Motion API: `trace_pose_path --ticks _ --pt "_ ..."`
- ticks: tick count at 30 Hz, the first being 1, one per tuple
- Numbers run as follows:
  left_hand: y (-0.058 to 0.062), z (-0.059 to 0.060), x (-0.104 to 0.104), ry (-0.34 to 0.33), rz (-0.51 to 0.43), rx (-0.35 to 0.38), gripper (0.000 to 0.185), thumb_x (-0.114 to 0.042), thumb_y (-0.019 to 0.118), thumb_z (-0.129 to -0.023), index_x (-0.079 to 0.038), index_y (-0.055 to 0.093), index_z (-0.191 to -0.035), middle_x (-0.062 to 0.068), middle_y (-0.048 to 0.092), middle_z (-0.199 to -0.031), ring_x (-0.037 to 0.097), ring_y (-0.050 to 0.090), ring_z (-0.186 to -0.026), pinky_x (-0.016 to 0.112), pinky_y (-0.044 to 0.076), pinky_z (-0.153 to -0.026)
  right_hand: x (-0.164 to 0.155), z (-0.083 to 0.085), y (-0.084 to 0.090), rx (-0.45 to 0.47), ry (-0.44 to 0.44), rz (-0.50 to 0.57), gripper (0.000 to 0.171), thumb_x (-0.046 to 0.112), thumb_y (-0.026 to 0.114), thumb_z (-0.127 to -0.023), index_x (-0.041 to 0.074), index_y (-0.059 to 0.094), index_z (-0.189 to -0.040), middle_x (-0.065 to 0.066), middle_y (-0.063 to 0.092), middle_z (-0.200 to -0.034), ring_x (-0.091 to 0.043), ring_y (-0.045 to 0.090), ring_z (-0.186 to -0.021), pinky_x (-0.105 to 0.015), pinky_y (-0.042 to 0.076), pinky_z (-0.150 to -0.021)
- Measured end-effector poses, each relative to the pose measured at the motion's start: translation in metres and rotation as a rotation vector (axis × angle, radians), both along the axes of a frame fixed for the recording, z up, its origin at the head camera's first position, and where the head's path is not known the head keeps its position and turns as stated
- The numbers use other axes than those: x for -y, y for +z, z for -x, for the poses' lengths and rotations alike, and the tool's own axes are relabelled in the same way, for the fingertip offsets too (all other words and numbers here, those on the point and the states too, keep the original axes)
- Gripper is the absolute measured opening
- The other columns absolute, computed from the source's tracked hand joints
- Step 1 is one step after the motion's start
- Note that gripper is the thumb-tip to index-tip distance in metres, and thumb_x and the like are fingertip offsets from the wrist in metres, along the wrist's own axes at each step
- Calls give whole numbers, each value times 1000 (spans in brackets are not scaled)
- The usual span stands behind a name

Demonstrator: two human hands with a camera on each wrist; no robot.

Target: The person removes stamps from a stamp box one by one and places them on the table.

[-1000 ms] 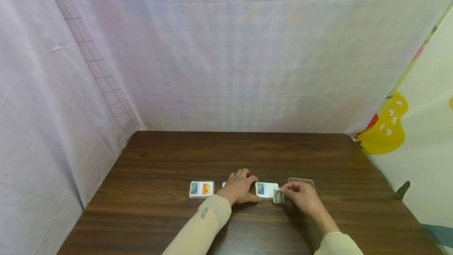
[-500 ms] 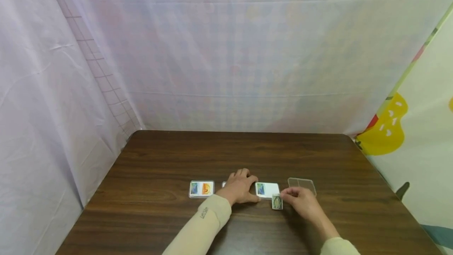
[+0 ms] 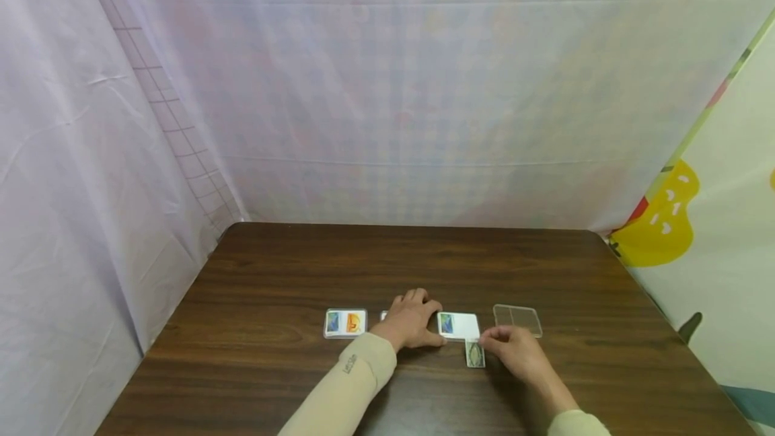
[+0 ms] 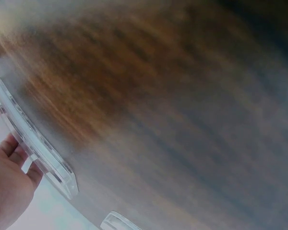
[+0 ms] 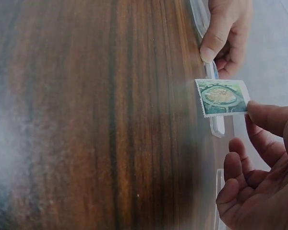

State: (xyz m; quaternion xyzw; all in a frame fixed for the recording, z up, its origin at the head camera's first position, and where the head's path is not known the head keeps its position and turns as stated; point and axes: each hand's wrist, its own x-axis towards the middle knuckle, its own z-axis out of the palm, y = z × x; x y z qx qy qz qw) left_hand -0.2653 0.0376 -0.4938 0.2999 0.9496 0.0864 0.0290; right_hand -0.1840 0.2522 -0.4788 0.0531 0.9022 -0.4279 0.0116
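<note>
My right hand (image 3: 519, 353) pinches a small green postage stamp (image 3: 475, 354) by its edge, between thumb and index finger. In the right wrist view the stamp (image 5: 222, 98) shows an oval design and perforated edges; the other fingers of that hand are loosely curled. The stamp stands just in front of the right part of a clear-lidded plastic case (image 3: 463, 325) with a white inside and one blue-green stamp at its left. My left hand (image 3: 412, 323) grips the left end of this case, thumb at the near edge and fingers at the far edge.
To the left lies a similar case (image 3: 345, 323) with a blue-green stamp and an orange one. Another case is mostly hidden under my left hand. A clear lid or tray (image 3: 517, 319) lies behind my right hand. Everything rests on a dark wooden table (image 3: 272, 268).
My right hand has drawn the stamp toward me, off the case's right part and down past its near edge. More of the clear lid shows. My left hand has stayed in place.
</note>
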Motion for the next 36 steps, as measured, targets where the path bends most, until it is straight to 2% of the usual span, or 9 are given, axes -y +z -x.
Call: trace_pose_path --ticks 7,12,18,30,36 --pt "-2 2 0 -3 -1 -6 63 -61 71 -81 -28 58 -133 4 47 -134 21 43 -127 38 36 -102 -1 -1 -3 5 2 -55 13 19 71 -88 6 73 -90 -6 69 -90 -18 55 -79 -35 42 -69" --pt "-2 2 0 -8 2 -12 63 -62 70 -82 -28 58 -133 4 47 -134 21 43 -127 38 37 -101 -2 -2 -5 9 2 -91 12 21 71 -89 9 73 -88 -3 67 -84 -17 53 -75 -35 41 -66" --pt "-2 1 0 0 -3 -3 63 -62 70 -82 -28 58 -133 3 47 -133 21 43 -126 38 36 -102 -2 -3 -6 -5 14 -123 12 22 72 -88 10 74 -87 -4 70 -89 -17 55 -76 -36 42 -66" --pt "-3 2 0 3 -8 4 63 -62 70 -82 -28 58 -134 2 48 -131 20 43 -126 38 36 -101 2 -1 -6 -27 45 -186 7 19 74 -85 12 72 -84 0 64 -79 -17 51 -71 -35 41 -62" --pt "-3 2 0 2 -10 0 63 -62 70 -82 -28 58 -133 2 48 -130 20 44 -125 37 36 -101 1 0 -6 -28 44 -207 7 20 74 -85 13 73 -86 -2 68 -84 -17 54 -74 -37 44 -65"
